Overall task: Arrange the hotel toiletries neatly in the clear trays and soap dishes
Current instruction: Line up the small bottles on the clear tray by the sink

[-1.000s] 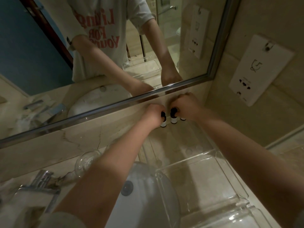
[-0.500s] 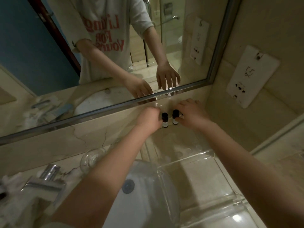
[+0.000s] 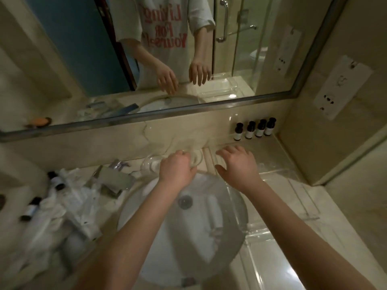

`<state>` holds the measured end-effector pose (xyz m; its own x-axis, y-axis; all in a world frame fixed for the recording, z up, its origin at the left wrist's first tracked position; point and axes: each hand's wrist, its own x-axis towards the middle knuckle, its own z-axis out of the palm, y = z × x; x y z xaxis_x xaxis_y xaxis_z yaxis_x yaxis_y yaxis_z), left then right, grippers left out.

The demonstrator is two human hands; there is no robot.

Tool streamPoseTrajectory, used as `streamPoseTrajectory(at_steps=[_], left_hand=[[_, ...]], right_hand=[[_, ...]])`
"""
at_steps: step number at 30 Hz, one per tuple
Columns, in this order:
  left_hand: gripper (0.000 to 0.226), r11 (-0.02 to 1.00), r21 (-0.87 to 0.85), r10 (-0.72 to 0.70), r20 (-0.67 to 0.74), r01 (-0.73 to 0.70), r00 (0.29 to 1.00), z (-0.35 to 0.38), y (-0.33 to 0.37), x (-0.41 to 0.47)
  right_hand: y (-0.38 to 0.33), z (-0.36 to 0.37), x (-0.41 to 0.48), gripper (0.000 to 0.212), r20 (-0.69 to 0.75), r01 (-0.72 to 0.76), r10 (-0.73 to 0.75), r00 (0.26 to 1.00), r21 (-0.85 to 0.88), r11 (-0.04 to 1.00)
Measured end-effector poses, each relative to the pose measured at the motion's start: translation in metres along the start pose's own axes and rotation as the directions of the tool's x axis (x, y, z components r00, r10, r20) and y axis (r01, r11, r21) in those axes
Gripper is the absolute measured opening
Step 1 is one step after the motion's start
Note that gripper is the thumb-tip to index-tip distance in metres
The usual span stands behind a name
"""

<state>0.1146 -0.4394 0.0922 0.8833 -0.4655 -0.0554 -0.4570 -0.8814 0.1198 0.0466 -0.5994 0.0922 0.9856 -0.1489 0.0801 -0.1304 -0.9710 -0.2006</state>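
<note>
Several small dark bottles with white labels (image 3: 254, 129) stand upright in a row against the back wall at the right corner. My right hand (image 3: 238, 164) hovers with fingers spread over the left end of a clear tray (image 3: 280, 171), a hand's width short of the bottles. My left hand (image 3: 178, 170) is beside it, fingers loosely bent over a round clear soap dish (image 3: 151, 164) at the sink's back edge. Neither hand holds anything. More toiletries lie in a heap on the left: dark bottles (image 3: 55, 181) and white packets (image 3: 69, 206).
The white sink basin (image 3: 159, 237) lies under my forearms, with the faucet (image 3: 114, 181) at its back left. A second clear tray (image 3: 261, 233) sits nearer on the right counter. A mirror (image 3: 240, 99) runs above the backsplash, and a wall socket plate (image 3: 339, 88) is at the right.
Both hands have let go of the bottles and pulled back toward me, to the sink's back edge. The bottles now stand alone in a row. The view has tilted down and left.
</note>
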Motion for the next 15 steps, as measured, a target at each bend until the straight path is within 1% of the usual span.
streamPoseTrajectory(at_steps=[4,8,11,15], left_hand=[[0.037,0.995,-0.024,-0.099,0.03,0.099,0.995,0.01,-0.057,-0.045],[0.039,0.971,-0.075,-0.222,0.084,0.228,0.971,0.023,-0.122,-0.084],[0.038,0.942,-0.059,-0.319,0.152,0.33,0.936,0.034,-0.173,-0.112],[0.037,0.886,-0.039,-0.445,0.209,0.462,0.871,0.04,-0.243,-0.141]], right_hand=[[-0.059,0.023,-0.018,0.042,0.063,0.054,-0.055,0.997,0.007,0.999],[-0.119,0.049,-0.025,0.046,0.161,0.163,-0.169,0.972,0.049,0.985],[-0.166,0.069,-0.023,0.045,0.23,0.25,-0.257,0.939,0.063,0.966],[-0.23,0.087,-0.007,0.044,0.293,0.349,-0.353,0.889,0.067,0.935]])
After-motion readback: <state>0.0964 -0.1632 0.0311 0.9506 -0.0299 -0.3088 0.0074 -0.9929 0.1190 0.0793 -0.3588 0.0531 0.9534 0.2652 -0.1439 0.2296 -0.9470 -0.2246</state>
